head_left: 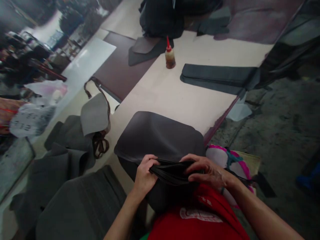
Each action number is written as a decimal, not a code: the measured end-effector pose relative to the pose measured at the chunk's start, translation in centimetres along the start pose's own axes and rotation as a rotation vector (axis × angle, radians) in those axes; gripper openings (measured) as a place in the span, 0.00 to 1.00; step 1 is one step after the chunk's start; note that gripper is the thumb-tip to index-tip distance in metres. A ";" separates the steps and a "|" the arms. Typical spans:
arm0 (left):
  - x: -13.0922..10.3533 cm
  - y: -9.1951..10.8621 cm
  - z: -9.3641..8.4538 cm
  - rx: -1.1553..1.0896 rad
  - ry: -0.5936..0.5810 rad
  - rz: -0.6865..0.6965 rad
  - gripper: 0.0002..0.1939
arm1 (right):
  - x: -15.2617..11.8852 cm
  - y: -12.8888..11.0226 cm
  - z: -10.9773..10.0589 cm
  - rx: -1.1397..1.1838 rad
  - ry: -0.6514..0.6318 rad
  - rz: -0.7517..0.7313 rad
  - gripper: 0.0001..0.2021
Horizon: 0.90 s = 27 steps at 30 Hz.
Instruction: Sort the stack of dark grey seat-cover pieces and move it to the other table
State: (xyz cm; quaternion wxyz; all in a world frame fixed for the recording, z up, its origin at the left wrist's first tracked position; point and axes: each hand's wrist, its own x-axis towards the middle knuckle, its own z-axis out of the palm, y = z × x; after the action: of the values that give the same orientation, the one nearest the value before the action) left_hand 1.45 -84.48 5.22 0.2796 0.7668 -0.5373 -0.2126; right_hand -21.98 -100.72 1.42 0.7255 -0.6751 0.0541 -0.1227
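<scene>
A dark grey leather bag [160,135] lies at the table's near edge, its smooth, wide flap spread away from me. Along its near side a black layered opening gapes between my hands. My left hand [147,173] grips the left end of this opening, thumb and fingers closed on the edge. At the opposite end, my right hand [203,169] has its fingers curled round the layers, with some fingertips inside the gap. The inside of the opening is too dark to make out.
A glue bottle [170,58] with a red nozzle stands on the pale table [160,90]. Folded dark strips [217,77] lie at the right edge. Stacked grey pieces [82,203] are at my left, near a grey piece with brown straps [96,115]. A pink-trimmed cushion [217,158] sits below right.
</scene>
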 end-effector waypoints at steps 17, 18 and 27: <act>-0.1 -0.4 0.1 0.018 0.001 0.018 0.12 | -0.5 -0.8 0.8 -0.150 0.047 -0.099 0.10; -0.1 -0.5 0.1 0.018 0.000 0.018 0.12 | -0.4 -1.0 0.6 -0.156 0.037 -0.083 0.10; 0.1 -0.3 0.1 0.020 0.008 0.030 0.11 | -0.1 -0.6 0.3 -0.056 0.021 -0.024 0.10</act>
State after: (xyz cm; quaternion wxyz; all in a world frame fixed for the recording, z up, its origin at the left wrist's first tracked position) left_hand 1.61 -84.51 4.96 0.2770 0.7622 -0.5499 -0.2000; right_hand -22.03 -100.40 2.01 0.7042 -0.6943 0.0570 -0.1371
